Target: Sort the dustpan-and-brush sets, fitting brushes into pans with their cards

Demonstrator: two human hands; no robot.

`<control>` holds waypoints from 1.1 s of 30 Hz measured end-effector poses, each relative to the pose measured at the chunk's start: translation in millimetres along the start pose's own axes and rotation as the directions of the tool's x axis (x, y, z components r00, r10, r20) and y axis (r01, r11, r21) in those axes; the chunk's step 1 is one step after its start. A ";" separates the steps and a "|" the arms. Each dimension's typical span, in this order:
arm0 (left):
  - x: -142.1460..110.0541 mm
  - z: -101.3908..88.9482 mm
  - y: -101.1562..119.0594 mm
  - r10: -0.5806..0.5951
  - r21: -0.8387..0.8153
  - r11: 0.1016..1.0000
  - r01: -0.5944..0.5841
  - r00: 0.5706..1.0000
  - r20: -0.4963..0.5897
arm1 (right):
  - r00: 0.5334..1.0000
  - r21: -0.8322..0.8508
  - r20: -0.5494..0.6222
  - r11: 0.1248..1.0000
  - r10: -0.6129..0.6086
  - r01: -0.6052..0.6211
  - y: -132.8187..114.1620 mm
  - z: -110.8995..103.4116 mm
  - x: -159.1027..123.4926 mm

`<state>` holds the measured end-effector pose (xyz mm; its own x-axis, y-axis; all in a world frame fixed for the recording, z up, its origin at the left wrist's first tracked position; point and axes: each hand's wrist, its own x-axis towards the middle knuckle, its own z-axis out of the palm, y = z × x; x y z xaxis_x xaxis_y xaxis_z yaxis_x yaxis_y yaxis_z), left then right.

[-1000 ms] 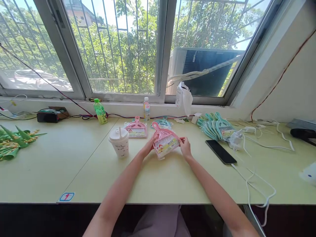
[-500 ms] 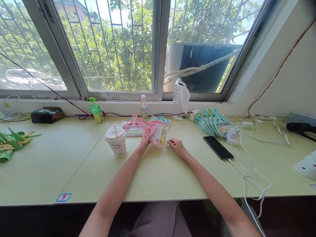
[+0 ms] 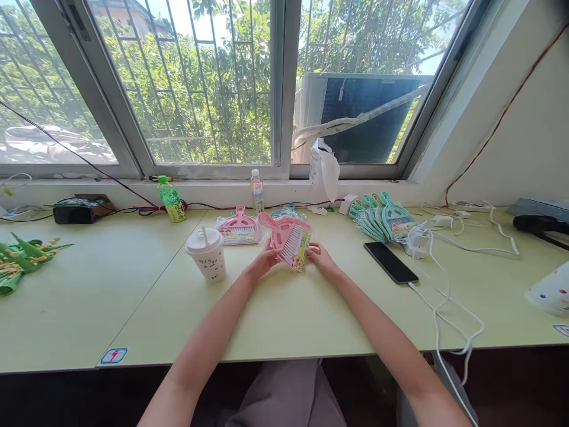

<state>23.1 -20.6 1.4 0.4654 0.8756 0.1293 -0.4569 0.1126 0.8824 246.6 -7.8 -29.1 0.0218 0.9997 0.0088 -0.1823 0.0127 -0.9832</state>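
Both my hands hold one packaged pink mini dustpan-and-brush set (image 3: pixel 288 239) tilted on edge above the pale green table (image 3: pixel 284 314). My left hand (image 3: pixel 265 261) grips its left side. My right hand (image 3: pixel 319 256) grips its lower right edge. Behind it a second pink set (image 3: pixel 237 228) lies flat, with teal sets (image 3: pixel 287 212) partly hidden further back. A fanned stack of teal sets (image 3: pixel 382 219) lies to the right.
A lidded white cup with a straw (image 3: pixel 205 254) stands left of my hands. A black phone (image 3: pixel 390 262) on a white cable (image 3: pixel 448 308) lies to the right. Two bottles (image 3: pixel 171 200) (image 3: pixel 256 191) stand by the window sill. Green items (image 3: pixel 20 261) lie far left.
The pink set was tipped up on edge by my left hand alone, then my right hand came back onto it. The set now sits slightly nearer me.
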 end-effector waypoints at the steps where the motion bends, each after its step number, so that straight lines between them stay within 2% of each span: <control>1: -0.6 0.8 0.7 -0.005 -0.010 1.000 0.005 1.000 0.011 | 1.000 0.052 -0.013 0.998 0.023 -0.022 0.3 -0.7 0.9; 4: -2.0 3.2 2.9 -0.022 -0.042 0.999 0.022 1.000 0.021 | 1.000 0.104 -0.006 0.994 0.015 -0.014 -0.5 -5.3 3.3; 9: -4.0 6.7 4.1 -0.071 -0.036 0.997 0.073 0.996 0.063 | 0.991 0.026 0.089 0.995 -0.096 0.094 -4.3 -7.5 1.6; 13: -5.9 10.6 5.7 -0.121 0.010 0.993 0.120 0.986 0.119 | 0.994 0.002 0.010 0.994 -0.107 0.107 -8.0 -0.7 -4.0; 18: -3.9 10.0 8.6 -0.112 0.043 0.993 0.108 0.990 0.091 | 0.998 -0.022 -0.056 1.000 0.003 -0.004 -15.7 -3.4 -6.9; 25: 10.6 -4.5 -4.3 -0.115 -0.081 0.991 0.104 0.984 -0.137 | 0.997 0.030 -0.036 0.997 0.070 -0.069 -32.7 -17.4 -4.9; 27: 13.5 -13.1 -3.1 -0.073 -0.143 0.989 0.042 0.972 -0.221 | 0.996 0.045 -0.043 0.997 0.072 -0.070 -36.2 -24.4 -3.8; 30: 14.8 -29.3 7.0 0.036 -0.201 0.972 -0.123 0.921 -0.388 | 0.997 0.053 -0.061 0.998 0.044 -0.041 -38.5 -38.9 -0.3; 33: 13.7 -41.0 17.9 0.045 -0.160 0.976 -0.148 0.856 -0.515 | 0.992 0.093 -0.125 0.996 0.015 -0.003 -38.0 -52.0 4.6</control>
<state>-9.7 12.7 0.3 -0.0126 0.9965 -0.0827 -0.6363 0.0558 0.7695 304.7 -4.8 -1.1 0.1416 0.9895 -0.0285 -0.2731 0.0114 -0.9619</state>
